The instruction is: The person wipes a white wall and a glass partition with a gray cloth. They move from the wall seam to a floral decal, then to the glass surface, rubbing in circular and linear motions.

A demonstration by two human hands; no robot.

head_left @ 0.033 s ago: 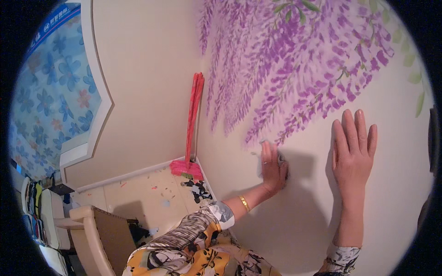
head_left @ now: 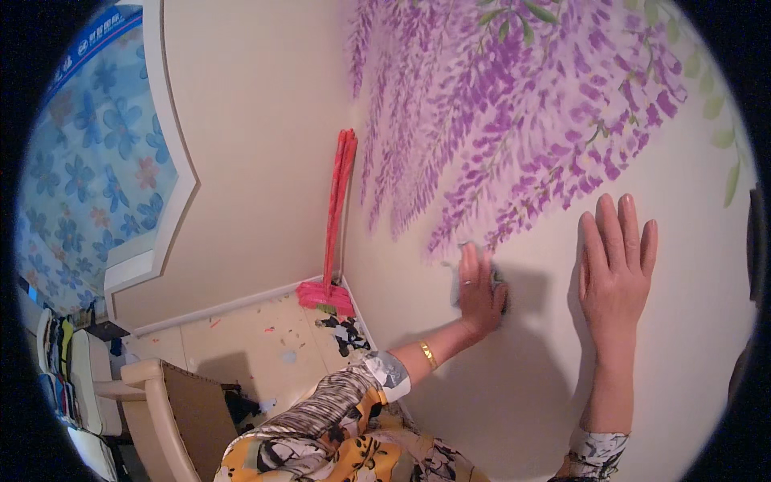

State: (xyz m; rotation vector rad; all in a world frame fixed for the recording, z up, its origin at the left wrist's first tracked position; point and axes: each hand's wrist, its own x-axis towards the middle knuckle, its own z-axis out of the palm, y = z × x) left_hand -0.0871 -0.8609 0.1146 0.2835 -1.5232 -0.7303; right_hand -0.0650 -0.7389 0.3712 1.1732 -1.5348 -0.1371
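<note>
Grey little pad or sponge [head_left: 459,277], mostly hidden under the left hand [head_left: 480,291], pressed against the cream matte wall [head_left: 514,377] just below the lowest tips of the painted purple wisteria clusters [head_left: 514,136]. Left hand closed around that pad, fingers curled over it, thin gold bangle [head_left: 428,354] on the wrist. Right hand [head_left: 614,269] well apart from it, empty, flat on the wall with fingers spread and pointing up, looks like bracing.

Judging by the setup: best kept light with small strokes right at the drip-shaped ends of the blossoms, so the soft purple dabs stay crisp and don't smear into the bare wall. Keeping the braced palm off the painted part seems smart too, which is how it sits now. Can't tell whether the pad is wet or dry.

Mural looks brushy, short violet and lilac flecks hanging in strings, thin green stems and pale leaves [head_left: 727,181] off to the right. Wall smooth, flat finish.

Further out: red long-handled broom [head_left: 336,225] leaning upright in the corner, bristles on the floor. Pale tiled floor [head_left: 241,337] speckled with paint spots, dark scraps by the baseboard. Blue flower-print curtain [head_left: 96,177] far left, beige chair [head_left: 173,402] at the bottom.
</note>
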